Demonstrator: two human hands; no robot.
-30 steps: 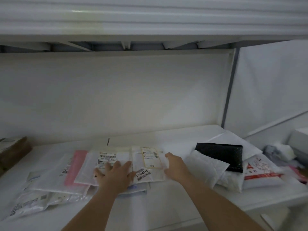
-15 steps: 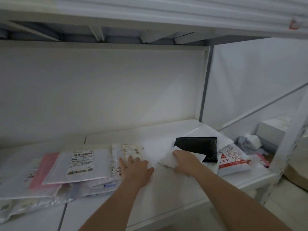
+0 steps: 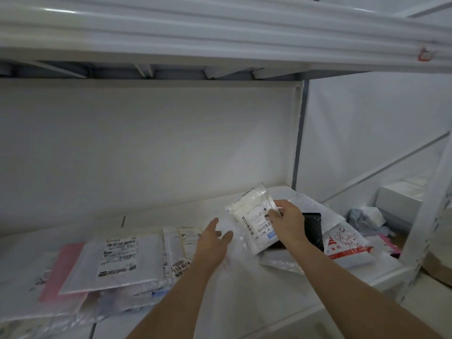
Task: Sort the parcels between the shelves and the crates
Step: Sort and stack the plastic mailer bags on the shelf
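Observation:
My right hand [image 3: 286, 222] grips a small white padded parcel [image 3: 254, 216] with barcode labels and holds it tilted up above the white shelf [image 3: 244, 285]. Just left of that parcel my left hand [image 3: 212, 243] hovers with its fingers spread, holding nothing. Behind my right hand lies a black parcel [image 3: 314, 228], and right of it a white bag with red print [image 3: 347, 248]. On the left of the shelf lie flat overlapping parcels: a grey mailer with a large label [image 3: 117, 260], a pink one [image 3: 63, 267] under it, and clear labelled bags [image 3: 181, 243].
The upper shelf's edge [image 3: 220, 33] hangs low overhead. A white upright post [image 3: 425, 226] stands at the shelf's right end. Beyond it lie white boxes [image 3: 401, 199], crumpled bags [image 3: 367, 216] and a brown cardboard piece [image 3: 437, 267].
My right hand has picked the white padded parcel up off the shelf and turned its label side towards me. My left hand has lifted off the labelled bags and moved right.

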